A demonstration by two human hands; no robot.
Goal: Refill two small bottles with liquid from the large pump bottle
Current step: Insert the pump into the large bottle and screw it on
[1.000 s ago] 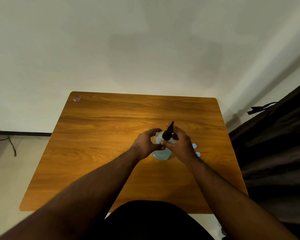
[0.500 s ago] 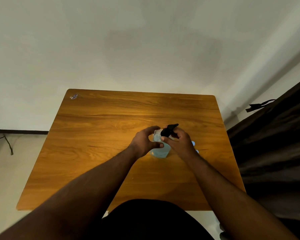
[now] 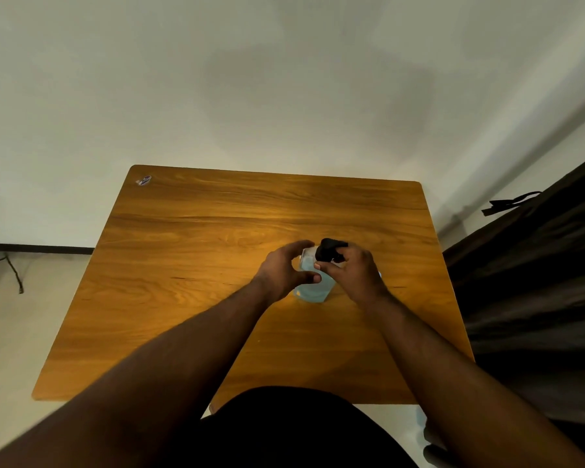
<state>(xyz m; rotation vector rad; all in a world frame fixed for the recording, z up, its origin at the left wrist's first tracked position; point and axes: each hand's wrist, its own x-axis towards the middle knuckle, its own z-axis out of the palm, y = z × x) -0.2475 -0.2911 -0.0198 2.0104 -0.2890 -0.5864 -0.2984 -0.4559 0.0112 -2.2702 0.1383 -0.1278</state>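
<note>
My left hand [image 3: 282,270] gripped the large clear bottle of pale blue liquid [image 3: 313,287] around its body; my right hand [image 3: 353,270] closed on its black pump head [image 3: 328,248]; it stood upright on the brown wooden table [image 3: 200,265].

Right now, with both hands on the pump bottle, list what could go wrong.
1. The right hand works the black pump head; liquid could spill onto the wooden table.
2. Only the left hand steadies the pump bottle; a slip could tip it.
</note>
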